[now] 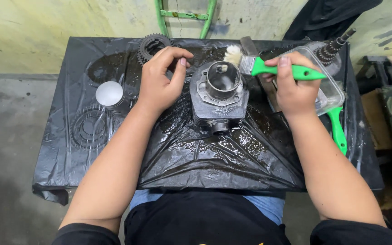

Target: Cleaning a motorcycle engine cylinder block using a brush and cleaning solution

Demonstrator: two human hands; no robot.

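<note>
A dark finned engine cylinder (218, 97) with a shiny bore stands upright in the middle of a table covered in black plastic sheet (214, 154). My right hand (293, 86) grips the green handle of a paintbrush (268, 68) whose pale bristles point at the cylinder's top right rim. To the cylinder's left, my left hand (162, 79) rests with fingers curled; thumb and fingers nearly meet, and whether they pinch anything small is unclear.
A silver piston (110, 94) stands at the left. Dark gears (152, 45) lie behind my left hand, another (89, 128) at front left. A clear plastic tray (330, 88), a second green handle (338, 131) and a geared shaft (334, 47) lie at the right.
</note>
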